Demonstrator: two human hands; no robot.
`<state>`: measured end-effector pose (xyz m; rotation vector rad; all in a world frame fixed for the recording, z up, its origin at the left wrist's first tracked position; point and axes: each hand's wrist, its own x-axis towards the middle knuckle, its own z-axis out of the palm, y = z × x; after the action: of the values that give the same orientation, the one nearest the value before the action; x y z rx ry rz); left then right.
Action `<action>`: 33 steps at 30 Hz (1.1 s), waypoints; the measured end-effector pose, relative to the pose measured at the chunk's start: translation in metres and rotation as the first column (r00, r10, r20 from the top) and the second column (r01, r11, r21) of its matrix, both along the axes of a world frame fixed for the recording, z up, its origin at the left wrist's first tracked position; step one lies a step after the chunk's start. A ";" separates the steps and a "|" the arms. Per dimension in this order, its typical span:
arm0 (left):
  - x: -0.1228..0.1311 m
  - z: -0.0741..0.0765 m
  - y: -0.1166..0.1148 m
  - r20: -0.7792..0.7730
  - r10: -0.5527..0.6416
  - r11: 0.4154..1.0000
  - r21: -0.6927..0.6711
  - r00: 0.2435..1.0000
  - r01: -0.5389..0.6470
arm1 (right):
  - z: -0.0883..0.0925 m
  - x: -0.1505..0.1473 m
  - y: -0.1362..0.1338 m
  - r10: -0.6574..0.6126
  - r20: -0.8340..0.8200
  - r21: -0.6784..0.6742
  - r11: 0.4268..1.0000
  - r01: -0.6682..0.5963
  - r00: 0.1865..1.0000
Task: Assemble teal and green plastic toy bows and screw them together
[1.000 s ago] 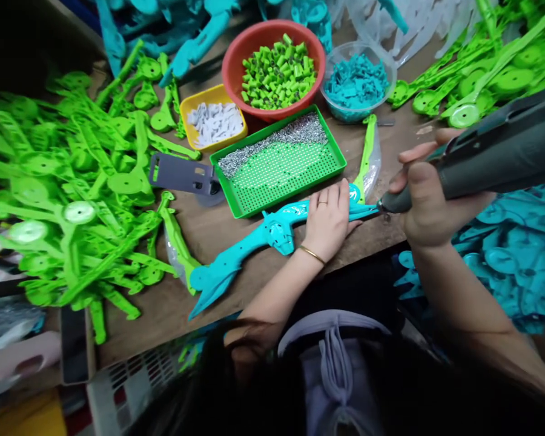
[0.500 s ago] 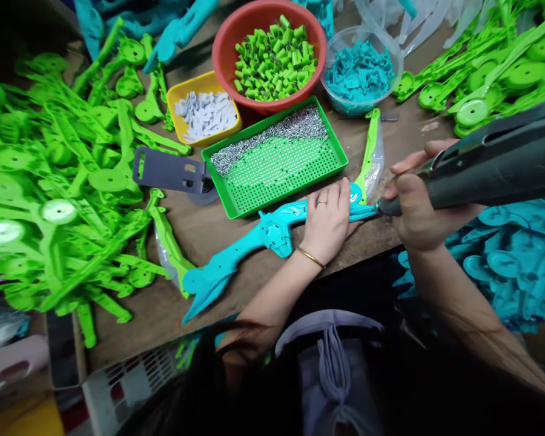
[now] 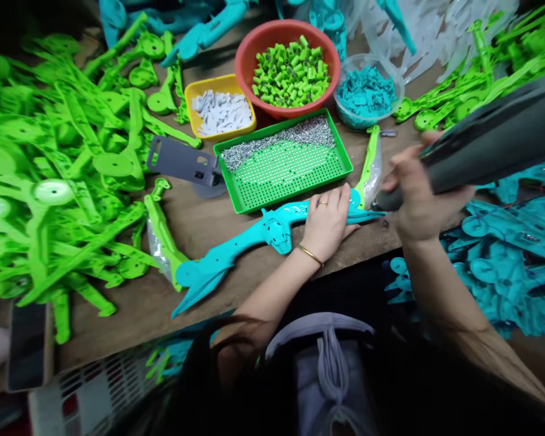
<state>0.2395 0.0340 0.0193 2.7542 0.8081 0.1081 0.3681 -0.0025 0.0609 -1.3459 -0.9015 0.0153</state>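
Note:
A turquoise plastic toy bow (image 3: 236, 251) lies along the front of the wooden table (image 3: 254, 284). My left hand (image 3: 327, 221) is closed over its right part, fingers on top and thumb at the near side. Light green limbs with clear plastic on them join its two ends, a left limb (image 3: 161, 227) and a right limb (image 3: 370, 160). Gripped in my right hand (image 3: 420, 203) is a dark power screwdriver (image 3: 490, 145), slightly blurred. Its nose points left, close to the bow's turquoise right tip. Whether the bit touches it I cannot tell.
Behind the bow stands a green perforated tray (image 3: 295, 197) of screws. Beyond are a red bowl (image 3: 245, 69), a yellow tub (image 3: 191, 106) and a clear tub (image 3: 345, 115) of small parts. Green pieces (image 3: 72, 175) heap left; turquoise pieces (image 3: 504, 260) heap right. A phone (image 3: 29, 345) lies front left.
The power screwdriver has drawn back slightly from the bow's right tip, its rear tilting upward. My left hand stays on the bow. The whole view has shifted a little.

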 end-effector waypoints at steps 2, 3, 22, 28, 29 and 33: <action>-0.007 -0.001 0.001 0.026 0.002 1.000 0.000 1.000 -0.002 | 0.010 -0.003 0.026 -0.025 -0.053 0.123 0.992 0.031 0.998; -0.011 -0.001 0.002 0.037 0.012 1.000 0.000 0.999 -0.012 | 0.010 -0.005 0.041 -0.018 -0.066 0.119 0.993 0.026 0.998; -0.024 -0.006 0.006 0.060 0.016 1.000 0.024 0.998 -0.018 | -0.040 -0.043 0.119 0.035 -0.059 0.072 0.997 -0.031 0.998; -0.025 -0.008 0.006 0.063 0.020 0.999 0.033 0.998 -0.022 | -0.013 -0.041 0.113 0.103 -0.180 0.257 0.965 -0.054 0.978; -0.025 -0.009 0.006 0.062 0.018 0.999 0.038 0.998 -0.020 | -0.005 -0.039 0.106 0.118 -0.181 0.308 0.950 -0.058 0.976; -0.025 -0.010 0.004 0.073 0.024 0.998 0.052 0.997 -0.028 | 0.017 -0.030 0.062 0.126 -0.115 0.376 0.924 -0.074 0.985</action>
<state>0.2145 0.0382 0.0095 2.7721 0.8341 0.2357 0.3386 0.0596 0.0783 -0.9332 -0.8083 0.0159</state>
